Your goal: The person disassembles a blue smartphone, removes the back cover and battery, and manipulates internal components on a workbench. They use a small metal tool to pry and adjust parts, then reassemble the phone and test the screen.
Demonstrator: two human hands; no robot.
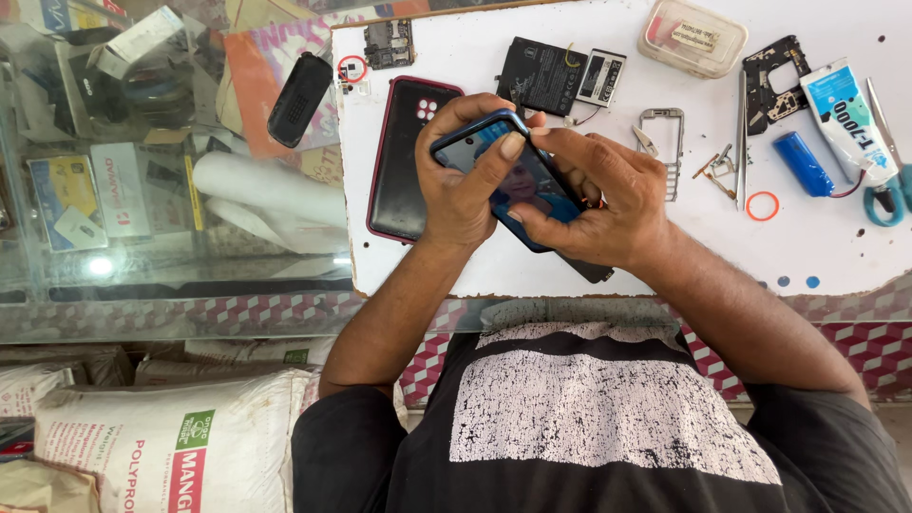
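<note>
I hold a dark blue smartphone (518, 180) with both hands above a white work board (589, 256). My left hand (461, 176) wraps its upper left corner, thumb pressed on the glass. From the right, my right hand (594, 199) grips the phone, fingers curled over its edge and thumb on the screen. A black phone back cover with a maroon rim (404, 161) lies on the board just left of my left hand.
On the board lie two batteries (560, 76), a circuit board (388, 43), a metal frame (662, 142), a clear plastic box (693, 33), a white glue tube (848, 114), a blue cell (803, 163), tweezers (741, 133). A small black phone (299, 95) rests left, over a glass counter (142, 190).
</note>
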